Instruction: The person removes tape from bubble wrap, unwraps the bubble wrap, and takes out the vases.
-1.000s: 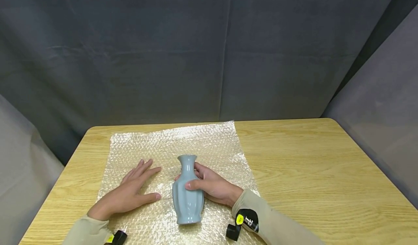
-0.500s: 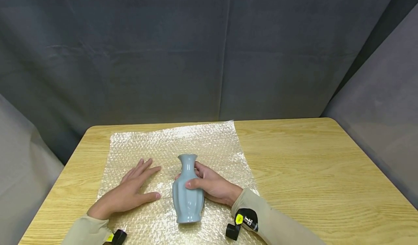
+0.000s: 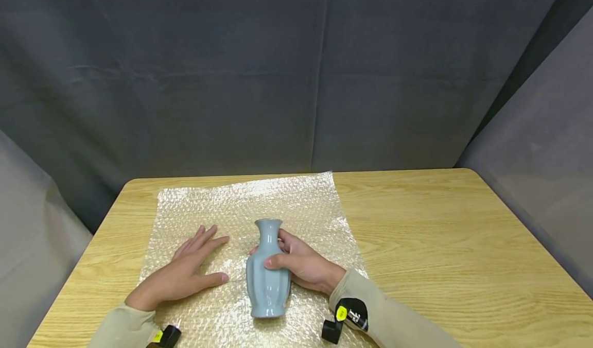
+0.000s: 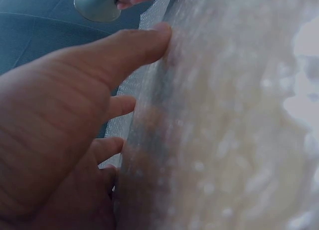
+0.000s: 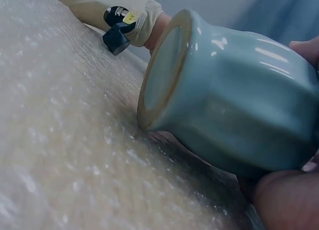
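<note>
A glossy pale blue vase with a narrow neck and a lobed body is held over the sheet of bubble wrap, its mouth pointing away from me. My right hand grips it from the right, thumb across the front and the other fingers mostly hidden behind. In the right wrist view, the base of the vase is close to the wrap; whether they touch I cannot tell. My left hand rests on the wrap to the left of the vase, fingers spread and holding nothing. The left wrist view shows its thumb against the plastic.
The bubble wrap covers the left-centre part of a light wooden table, whose bare wood extends to the right. A dark curtain hangs behind the table, and grey cloth lines the right side. Both wrists carry small black cameras.
The vase's neck has shifted very slightly to the right within the right hand's grip. My left hand stays where it was on the wrap.
</note>
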